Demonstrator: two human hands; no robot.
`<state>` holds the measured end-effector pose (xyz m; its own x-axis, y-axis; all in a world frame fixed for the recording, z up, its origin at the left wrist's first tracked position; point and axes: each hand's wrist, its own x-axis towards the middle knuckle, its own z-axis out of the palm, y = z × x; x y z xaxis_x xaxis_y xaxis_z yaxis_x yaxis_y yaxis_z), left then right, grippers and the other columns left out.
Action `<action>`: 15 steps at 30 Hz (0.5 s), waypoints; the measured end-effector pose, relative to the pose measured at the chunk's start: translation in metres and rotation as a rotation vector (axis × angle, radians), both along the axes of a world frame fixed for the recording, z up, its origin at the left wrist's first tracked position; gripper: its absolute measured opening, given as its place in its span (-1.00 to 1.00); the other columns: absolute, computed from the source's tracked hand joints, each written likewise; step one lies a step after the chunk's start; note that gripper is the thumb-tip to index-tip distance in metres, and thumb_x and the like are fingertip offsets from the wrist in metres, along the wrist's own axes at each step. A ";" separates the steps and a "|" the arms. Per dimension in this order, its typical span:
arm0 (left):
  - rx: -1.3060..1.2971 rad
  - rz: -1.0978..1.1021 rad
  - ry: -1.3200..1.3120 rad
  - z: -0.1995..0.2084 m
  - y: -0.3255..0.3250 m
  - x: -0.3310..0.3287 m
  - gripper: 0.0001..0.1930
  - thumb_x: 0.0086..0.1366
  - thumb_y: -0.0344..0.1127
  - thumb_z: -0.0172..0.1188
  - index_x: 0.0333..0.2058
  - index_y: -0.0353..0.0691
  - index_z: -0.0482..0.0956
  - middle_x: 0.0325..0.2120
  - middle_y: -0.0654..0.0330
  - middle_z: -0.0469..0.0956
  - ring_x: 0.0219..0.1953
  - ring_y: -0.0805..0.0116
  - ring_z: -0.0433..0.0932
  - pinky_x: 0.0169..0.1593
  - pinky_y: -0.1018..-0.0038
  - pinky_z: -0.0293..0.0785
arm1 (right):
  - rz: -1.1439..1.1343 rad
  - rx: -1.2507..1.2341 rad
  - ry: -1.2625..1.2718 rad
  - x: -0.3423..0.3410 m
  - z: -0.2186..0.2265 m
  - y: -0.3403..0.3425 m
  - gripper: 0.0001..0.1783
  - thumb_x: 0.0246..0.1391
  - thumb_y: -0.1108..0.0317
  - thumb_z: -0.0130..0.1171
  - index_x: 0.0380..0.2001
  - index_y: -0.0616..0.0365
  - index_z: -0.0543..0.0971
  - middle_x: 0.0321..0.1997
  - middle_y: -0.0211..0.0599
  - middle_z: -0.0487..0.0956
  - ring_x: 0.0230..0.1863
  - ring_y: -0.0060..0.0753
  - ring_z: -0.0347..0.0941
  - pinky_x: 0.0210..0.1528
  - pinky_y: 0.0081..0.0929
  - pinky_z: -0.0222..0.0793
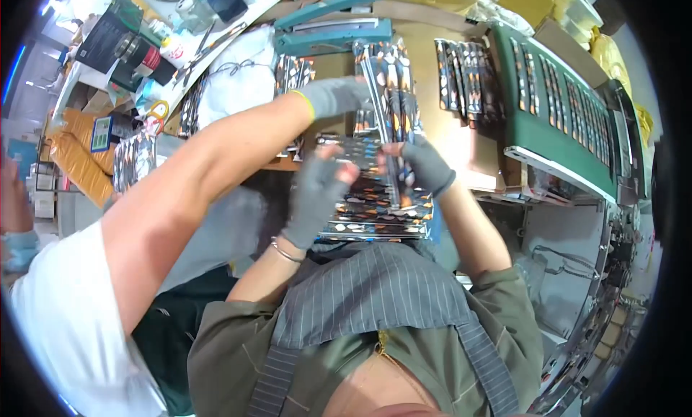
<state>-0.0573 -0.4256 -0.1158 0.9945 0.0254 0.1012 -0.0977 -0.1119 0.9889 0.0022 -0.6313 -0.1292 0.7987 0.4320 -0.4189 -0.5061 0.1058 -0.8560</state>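
My right hand [427, 166], in a grey fingerless glove, closes its bare fingertips on a slim dark packet [358, 152] printed with small coloured shapes. The packet is smeared by motion. At its other end is my left hand [316, 201], gloved alike, with thumb and fingertip apart; whether it touches the packet is unclear. Below both hands lies a pile of similar packets [382, 219], near my apron. Further off, more long packets [396, 78] lie in a stack. From the left, another person's gloved hand [335, 98] reaches to that stack's edge, above my left hand.
A teal sealing machine [335, 36] stands at the far side. Packets lie in rows on a green conveyor belt [533, 125] at right, beside a packet bundle [465, 78]. The other person's bare forearm [209, 157] crosses from the left. Orange-brown parcels [79, 157] lie far left.
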 end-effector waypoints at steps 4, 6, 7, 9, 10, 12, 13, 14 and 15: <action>-0.361 -0.364 0.244 -0.006 -0.033 0.005 -0.79 0.32 -0.27 0.04 -0.21 -0.30 0.50 -0.38 0.27 0.51 -0.43 0.61 0.45 -0.43 0.64 0.39 | -0.014 0.126 -0.101 -0.010 0.001 0.026 -0.65 0.13 0.21 0.07 -0.18 0.29 0.53 -0.25 -0.28 0.59 -0.23 -0.53 0.48 -0.18 -0.58 0.39; -0.327 -0.286 0.306 0.007 -0.028 0.006 -0.80 0.32 -0.27 0.05 -0.25 -0.30 0.52 -0.45 0.28 0.51 -0.49 0.62 0.44 -0.51 0.64 0.38 | -0.054 -0.002 -0.262 -0.012 0.017 0.018 -0.65 0.13 0.19 0.10 -0.19 0.28 0.54 -0.26 -0.32 0.58 -0.25 -0.56 0.46 -0.19 -0.58 0.37; -0.290 -0.192 0.378 0.010 -0.026 0.005 -0.80 0.31 -0.27 0.06 -0.28 -0.30 0.53 -0.51 0.28 0.51 -0.56 0.63 0.43 -0.59 0.65 0.37 | -0.083 -0.128 -0.406 -0.013 0.025 0.015 -0.65 0.12 0.17 0.12 -0.21 0.27 0.55 -0.27 -0.37 0.58 -0.27 -0.59 0.44 -0.20 -0.57 0.35; -0.194 -0.133 0.248 0.003 -0.026 0.006 -0.80 0.30 -0.27 0.08 -0.31 -0.30 0.54 -0.61 0.31 0.49 -0.67 0.62 0.40 -0.69 0.63 0.35 | -0.258 -0.193 -0.313 -0.013 0.026 0.010 -0.64 0.09 0.18 0.17 -0.22 0.30 0.56 -0.35 -0.41 0.57 -0.32 -0.64 0.42 -0.25 -0.61 0.32; -0.209 -0.100 0.249 0.001 -0.027 0.005 -0.80 0.30 -0.27 0.09 -0.31 -0.30 0.54 -0.61 0.31 0.49 -0.67 0.62 0.40 -0.68 0.62 0.37 | -0.295 -0.143 -0.317 -0.014 0.026 0.008 -0.65 0.09 0.20 0.18 -0.22 0.31 0.57 -0.35 -0.40 0.57 -0.33 -0.65 0.42 -0.25 -0.62 0.32; -0.249 -0.033 0.248 0.002 -0.033 0.004 -0.82 0.30 -0.27 0.10 -0.33 -0.28 0.54 -0.64 0.35 0.45 -0.69 0.65 0.35 -0.71 0.64 0.26 | -0.340 -0.088 -0.328 -0.016 0.026 0.004 -0.65 0.08 0.21 0.19 -0.23 0.32 0.57 -0.35 -0.40 0.57 -0.35 -0.65 0.42 -0.26 -0.62 0.32; -0.274 -0.060 0.211 -0.009 -0.029 0.007 -0.84 0.30 -0.28 0.10 -0.35 -0.25 0.53 -0.66 0.41 0.40 -0.69 0.68 0.28 -0.67 0.66 0.16 | -0.373 -0.019 -0.318 -0.016 0.025 0.004 -0.67 0.07 0.23 0.19 -0.24 0.31 0.57 -0.36 -0.40 0.57 -0.37 -0.65 0.42 -0.28 -0.64 0.32; -0.242 -0.075 0.156 -0.011 -0.029 0.009 -0.85 0.29 -0.29 0.11 -0.36 -0.25 0.53 -0.67 0.44 0.38 -0.68 0.69 0.25 -0.63 0.65 0.13 | -0.404 0.050 -0.309 -0.016 0.025 0.003 -0.69 0.06 0.25 0.20 -0.25 0.31 0.57 -0.38 -0.41 0.57 -0.39 -0.66 0.42 -0.31 -0.66 0.31; -0.218 -0.067 0.106 -0.011 -0.025 0.009 -0.86 0.29 -0.30 0.11 -0.36 -0.24 0.52 -0.68 0.46 0.35 -0.67 0.70 0.22 -0.60 0.65 0.10 | -0.391 0.051 -0.308 -0.015 0.026 0.007 -0.69 0.06 0.25 0.20 -0.25 0.31 0.57 -0.38 -0.41 0.57 -0.39 -0.66 0.42 -0.31 -0.66 0.31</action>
<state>-0.0483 -0.4509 -0.1271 0.9995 -0.0314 -0.0041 0.0075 0.1083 0.9941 -0.0125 -0.6239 -0.1029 0.9883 0.0891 -0.1242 -0.1446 0.2832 -0.9481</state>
